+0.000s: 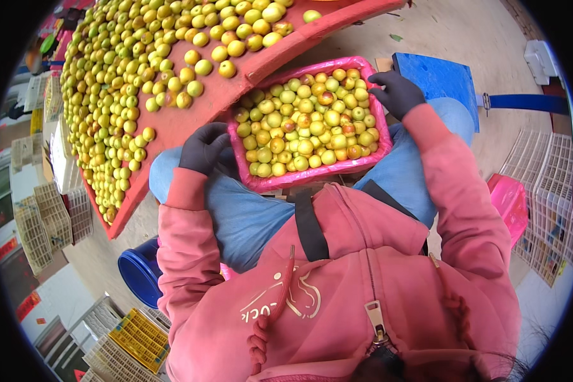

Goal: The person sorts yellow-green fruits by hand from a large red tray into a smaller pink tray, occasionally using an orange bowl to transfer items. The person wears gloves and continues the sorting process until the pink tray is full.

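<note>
A rectangular crate lined with pink plastic film (310, 172) is between my knees, filled with round yellow-green jujubes (305, 119), some with reddish-brown patches. My left hand (204, 149), in a dark glove, is at the crate's left rim with its fingers curled against the film. On the opposite side, my gloved right hand (399, 93) has its thumb and fingers bent at the right rim, near the far corner. Both palms are hidden. Just beyond the crate, a red sorting table (191, 124) slopes across the upper left, bearing a broad spread of loose jujubes (124, 81).
A blue board (434, 76) with a blue strap (525, 102) lies by my right knee. A blue bucket (141, 272) stands at the left. White plastic crates (537, 191) are stacked at right beside a pink-lined container (508, 205). More crates (43, 219) stand at left.
</note>
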The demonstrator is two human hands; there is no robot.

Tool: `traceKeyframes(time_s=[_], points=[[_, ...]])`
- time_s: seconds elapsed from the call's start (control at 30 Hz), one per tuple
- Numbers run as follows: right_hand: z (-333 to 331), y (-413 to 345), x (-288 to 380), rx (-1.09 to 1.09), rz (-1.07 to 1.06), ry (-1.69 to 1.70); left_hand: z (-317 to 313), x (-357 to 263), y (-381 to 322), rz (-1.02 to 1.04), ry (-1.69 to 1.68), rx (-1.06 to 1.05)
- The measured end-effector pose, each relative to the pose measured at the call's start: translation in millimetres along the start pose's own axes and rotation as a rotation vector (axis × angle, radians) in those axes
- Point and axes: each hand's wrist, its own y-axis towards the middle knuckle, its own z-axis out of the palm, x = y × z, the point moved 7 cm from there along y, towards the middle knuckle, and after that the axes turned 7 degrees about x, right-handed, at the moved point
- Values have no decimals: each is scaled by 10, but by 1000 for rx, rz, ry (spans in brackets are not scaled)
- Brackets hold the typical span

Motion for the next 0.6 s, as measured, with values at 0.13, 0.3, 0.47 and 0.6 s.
traceKeyframes(time_s=[0.13,0.3,0.47,0.6], points=[[594,430,-51,217,103,-96,-5,54,159,36,-35,-71],[773,464,-343,160,294,-159,5,-170,365,4,-107,-85],[847,375,-270,186,322,-188,-44,-112,436,48,-73,-110],[790,383,-120,167,271,-248,-18,-238,452,76,-23,-86]])
